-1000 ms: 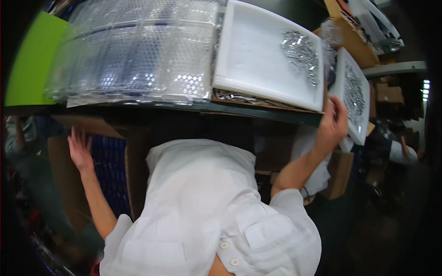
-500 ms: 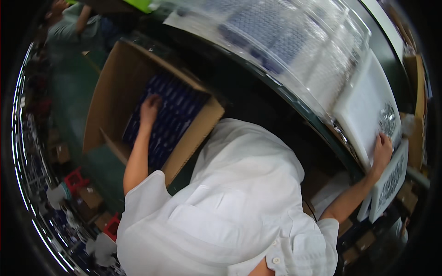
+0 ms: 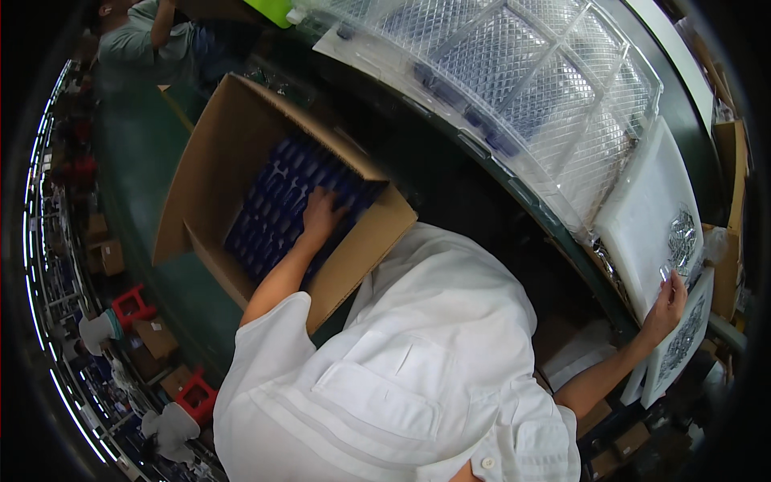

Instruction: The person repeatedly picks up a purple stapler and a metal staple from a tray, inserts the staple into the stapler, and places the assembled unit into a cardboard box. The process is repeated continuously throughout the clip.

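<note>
A cardboard box (image 3: 361, 249) stands open at the left, with rows of glossy dark-blue pieces (image 3: 277, 197) inside. My left hand (image 3: 320, 215) reaches down into it and rests on the blue pieces near the box's right wall. Its thumb and fingers look apart, and I see nothing held in it. At the right, my right hand (image 3: 665, 309) pinches a small shiny metal piece (image 3: 665, 273) above a white tray (image 3: 638, 221). Beside those fingers, a heap of small silvery metal parts (image 3: 683, 238) lies on the tray.
Clear plastic blister trays (image 3: 554, 104) with blue pieces under them cover the table at the upper right. A second white tray (image 3: 683, 333) of metal parts sits below my right hand. Red stools (image 3: 132, 309) stand at the far left, and another person (image 3: 144, 36) is at upper left.
My left hand has moved rightward over the blue pieces inside the box. My right hand has drawn back slightly from the heap, and a metal piece now shows at its fingertips.
</note>
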A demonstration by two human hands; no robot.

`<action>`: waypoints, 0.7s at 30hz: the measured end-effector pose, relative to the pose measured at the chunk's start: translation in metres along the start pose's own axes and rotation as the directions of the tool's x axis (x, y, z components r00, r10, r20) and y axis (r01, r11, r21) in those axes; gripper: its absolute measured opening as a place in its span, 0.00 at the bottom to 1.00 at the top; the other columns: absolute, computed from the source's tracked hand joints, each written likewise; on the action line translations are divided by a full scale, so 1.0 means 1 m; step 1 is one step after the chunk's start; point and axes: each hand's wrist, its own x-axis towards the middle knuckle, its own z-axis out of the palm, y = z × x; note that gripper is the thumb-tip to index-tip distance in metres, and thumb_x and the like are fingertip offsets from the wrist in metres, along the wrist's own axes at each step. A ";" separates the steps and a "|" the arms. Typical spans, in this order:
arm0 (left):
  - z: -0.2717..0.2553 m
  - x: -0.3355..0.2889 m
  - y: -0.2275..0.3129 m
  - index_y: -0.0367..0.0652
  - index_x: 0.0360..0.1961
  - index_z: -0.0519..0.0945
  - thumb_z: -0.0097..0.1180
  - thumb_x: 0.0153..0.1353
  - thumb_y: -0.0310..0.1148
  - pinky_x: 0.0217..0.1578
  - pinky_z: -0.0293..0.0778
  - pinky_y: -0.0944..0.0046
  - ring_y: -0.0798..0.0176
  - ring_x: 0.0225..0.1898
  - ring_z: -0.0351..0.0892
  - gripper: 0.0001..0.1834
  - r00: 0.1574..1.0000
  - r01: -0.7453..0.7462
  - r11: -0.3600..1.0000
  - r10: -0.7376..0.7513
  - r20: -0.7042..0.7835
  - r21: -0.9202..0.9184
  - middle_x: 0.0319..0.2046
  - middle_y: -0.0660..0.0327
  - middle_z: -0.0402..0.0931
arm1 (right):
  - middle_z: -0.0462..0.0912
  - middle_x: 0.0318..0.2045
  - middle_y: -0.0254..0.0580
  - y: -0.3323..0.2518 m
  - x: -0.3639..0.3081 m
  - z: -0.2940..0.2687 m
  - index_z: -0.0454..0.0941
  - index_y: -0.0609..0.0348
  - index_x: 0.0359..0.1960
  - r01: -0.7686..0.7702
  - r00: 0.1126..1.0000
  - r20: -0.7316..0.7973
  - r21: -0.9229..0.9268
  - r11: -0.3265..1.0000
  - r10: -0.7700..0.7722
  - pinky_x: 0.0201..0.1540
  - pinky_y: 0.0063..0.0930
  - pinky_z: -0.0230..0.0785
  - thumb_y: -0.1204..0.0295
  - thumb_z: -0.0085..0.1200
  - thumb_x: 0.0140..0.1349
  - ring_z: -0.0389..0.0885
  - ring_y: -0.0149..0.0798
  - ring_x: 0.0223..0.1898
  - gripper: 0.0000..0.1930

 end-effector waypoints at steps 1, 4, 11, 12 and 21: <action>-0.002 -0.001 -0.001 0.40 0.47 0.83 0.71 0.59 0.36 0.48 0.80 0.45 0.42 0.54 0.78 0.18 0.998 -0.045 0.999 0.045 -0.042 0.016 0.53 0.53 0.75 | 0.87 0.49 0.44 0.003 -0.001 -0.003 0.86 0.62 0.55 0.088 0.996 0.010 -0.030 0.996 -0.088 0.54 0.30 0.77 0.75 0.58 0.74 0.85 0.40 0.47 0.12; -0.021 -0.003 -0.001 0.41 0.49 0.82 0.70 0.61 0.36 0.47 0.80 0.44 0.38 0.51 0.81 0.18 0.994 -0.064 0.998 0.064 -0.093 0.007 0.50 0.51 0.81 | 0.86 0.52 0.44 0.008 -0.009 -0.001 0.84 0.65 0.56 0.111 0.994 -0.004 -0.093 0.989 -0.112 0.57 0.30 0.76 0.75 0.57 0.75 0.84 0.37 0.51 0.12; -0.163 -0.031 0.055 0.42 0.49 0.83 0.65 0.65 0.28 0.42 0.81 0.52 0.43 0.41 0.86 0.12 0.933 -0.070 0.995 0.040 -0.357 -0.069 0.39 0.50 0.86 | 0.82 0.58 0.51 -0.016 -0.045 -0.016 0.82 0.64 0.50 -0.045 0.983 -0.132 0.485 0.874 0.124 0.64 0.35 0.73 0.76 0.59 0.73 0.82 0.44 0.57 0.08; -0.196 -0.036 0.080 0.41 0.48 0.84 0.66 0.64 0.26 0.41 0.81 0.55 0.46 0.40 0.86 0.11 0.913 -0.124 0.988 0.079 -0.401 -0.088 0.39 0.51 0.85 | 0.81 0.60 0.53 -0.029 -0.054 -0.017 0.83 0.62 0.47 -0.018 0.984 -0.134 0.573 0.819 0.115 0.66 0.38 0.72 0.75 0.60 0.72 0.81 0.46 0.59 0.06; -0.284 -0.025 0.292 0.38 0.47 0.85 0.72 0.56 0.20 0.42 0.80 0.65 0.63 0.38 0.87 0.17 0.823 -0.448 0.676 0.567 0.025 -0.585 0.36 0.58 0.85 | 0.70 0.72 0.67 -0.260 -0.077 0.015 0.86 0.64 0.37 -0.237 0.585 0.428 0.902 0.361 -0.689 0.77 0.44 0.54 0.88 0.66 0.51 0.63 0.60 0.78 0.12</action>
